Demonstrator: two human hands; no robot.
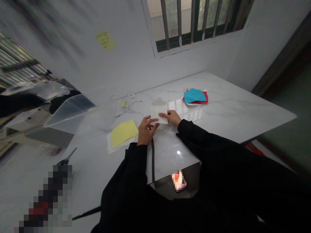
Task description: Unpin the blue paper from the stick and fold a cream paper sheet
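Between my two hands, a little above the marble-patterned table (243,113), is a small white envelope (159,108) with its pointed flap raised at the far end. My left hand (146,129) pinches its near left corner between thumb and fingers. At the right edge my right hand (172,117) grips it, one finger laid across its face. To the left of my left hand lies a yellow sheet of paper (124,132) on top of white paper (111,145). Farther off on the right sits a pile of folded papers, with a blue envelope (194,95) over red and white ones.
A thin cable (130,104) with a yellow tag lies near the wall. Scissors (66,159) and a clear plastic bin (70,113) are on the left. A yellow note (105,40) sticks to the wall beside a barred window (191,26). A lit screen (179,180) shows below the table edge.
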